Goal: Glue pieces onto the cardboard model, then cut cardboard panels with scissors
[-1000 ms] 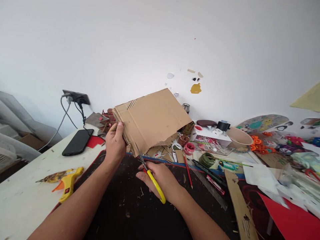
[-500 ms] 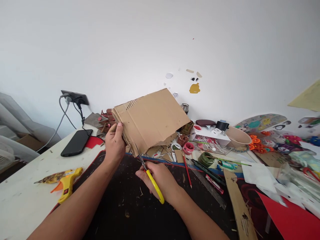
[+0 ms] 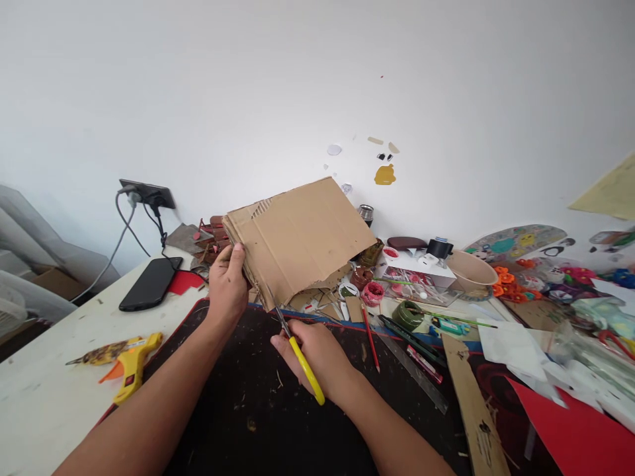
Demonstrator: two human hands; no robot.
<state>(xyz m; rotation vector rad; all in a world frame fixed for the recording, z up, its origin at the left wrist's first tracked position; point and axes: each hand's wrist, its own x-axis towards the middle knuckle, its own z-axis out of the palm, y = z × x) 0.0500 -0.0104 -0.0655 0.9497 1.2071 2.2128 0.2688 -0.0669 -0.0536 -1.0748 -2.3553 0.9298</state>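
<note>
A brown sheet of cardboard (image 3: 307, 235), folded or layered along its left side, is tilted up in front of me. My left hand (image 3: 229, 281) is closed on its left edge, thumb on the front face and the other fingers behind. Yellow-handled scissors (image 3: 308, 373) are in my right hand (image 3: 315, 350), its fingers wrapped round the handle. Their blades meet the cardboard's lower left corner, and part of them is hidden behind it. The cardboard's lower edge is ragged, and a torn patch near the top shows corrugation.
On the left lie a yellow glue gun (image 3: 126, 363) and a black phone (image 3: 151, 284). A red pencil (image 3: 371, 338), a clear ruler (image 3: 419, 377), paint jars (image 3: 373, 294) and a cardboard strip (image 3: 473, 403) are to the right. A dark mat (image 3: 268, 423) spreads beneath my hands.
The view has shifted very slightly. Both hands, the cardboard and the scissors keep almost the same positions, with the scissor blades still at the lower left corner.
</note>
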